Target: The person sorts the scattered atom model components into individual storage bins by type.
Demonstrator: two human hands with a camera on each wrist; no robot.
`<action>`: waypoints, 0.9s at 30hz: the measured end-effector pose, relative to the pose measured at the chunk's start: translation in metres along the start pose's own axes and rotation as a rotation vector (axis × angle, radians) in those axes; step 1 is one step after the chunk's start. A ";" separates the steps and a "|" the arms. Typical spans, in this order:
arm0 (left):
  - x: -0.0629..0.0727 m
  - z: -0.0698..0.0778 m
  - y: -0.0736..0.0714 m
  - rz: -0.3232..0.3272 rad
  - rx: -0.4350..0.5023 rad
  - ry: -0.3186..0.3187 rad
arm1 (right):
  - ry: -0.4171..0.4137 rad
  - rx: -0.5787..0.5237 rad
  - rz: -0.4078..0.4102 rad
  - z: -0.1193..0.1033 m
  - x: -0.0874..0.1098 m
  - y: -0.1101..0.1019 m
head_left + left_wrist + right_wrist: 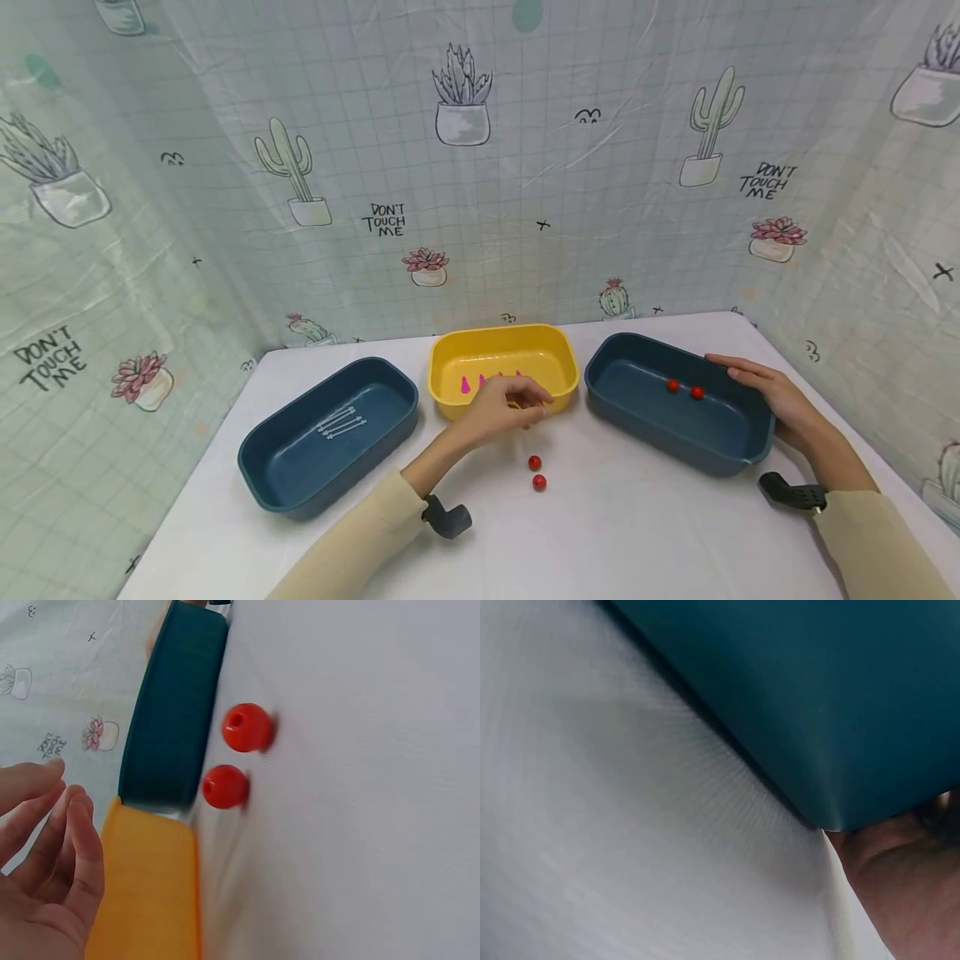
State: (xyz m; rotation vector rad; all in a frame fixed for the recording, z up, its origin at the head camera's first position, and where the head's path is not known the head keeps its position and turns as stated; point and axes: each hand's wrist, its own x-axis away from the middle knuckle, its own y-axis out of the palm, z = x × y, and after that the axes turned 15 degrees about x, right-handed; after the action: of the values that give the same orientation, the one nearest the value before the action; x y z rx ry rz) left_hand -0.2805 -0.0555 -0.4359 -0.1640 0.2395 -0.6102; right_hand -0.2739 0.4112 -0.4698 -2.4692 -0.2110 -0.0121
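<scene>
My left hand (501, 410) hovers over the front rim of the yellow bin (450, 408), its fingers loosely bent. In the left wrist view its fingertips (75, 796) show nothing between them. On the white table in front of the bin lie two red beads (535, 462), with holes visible in the left wrist view. My right hand (780, 400) holds the right end of a dark blue bin (660, 421) at its rim; part of the hand is hidden behind the wall. Inside that bin are two more red beads (685, 389).
Another dark blue bin (330, 479) stands at the left with several pale thin rods (341, 422) inside. Several small pink pieces (465, 385) sit in the yellow bin. A patterned curtain (495, 208) hangs behind the table and along both sides.
</scene>
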 end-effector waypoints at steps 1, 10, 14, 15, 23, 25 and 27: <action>0.004 -0.002 -0.001 -0.003 0.004 -0.008 | 0.000 0.004 0.001 0.000 0.000 0.000; 0.027 -0.015 -0.004 -0.033 -0.011 -0.058 | 0.003 0.001 -0.003 0.003 0.002 -0.003; 0.032 -0.023 -0.004 -0.052 -0.043 -0.074 | -0.001 -0.016 -0.005 0.004 0.003 -0.003; 0.033 -0.025 -0.003 -0.056 -0.047 -0.083 | -0.002 -0.014 -0.005 0.004 0.003 -0.003; 0.037 -0.036 -0.003 -0.104 -0.074 -0.100 | 0.012 0.009 -0.012 0.005 0.003 -0.003; 0.037 -0.038 -0.003 -0.111 -0.086 -0.096 | 0.014 0.004 -0.011 0.006 0.003 -0.003; 0.037 -0.040 -0.002 -0.118 -0.098 -0.086 | 0.013 -0.007 -0.005 0.007 0.004 -0.003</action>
State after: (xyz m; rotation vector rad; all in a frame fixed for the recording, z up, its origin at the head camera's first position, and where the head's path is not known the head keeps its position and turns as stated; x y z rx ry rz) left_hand -0.2630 -0.0826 -0.4801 -0.2995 0.1778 -0.7070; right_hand -0.2707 0.4186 -0.4736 -2.4748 -0.2119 -0.0309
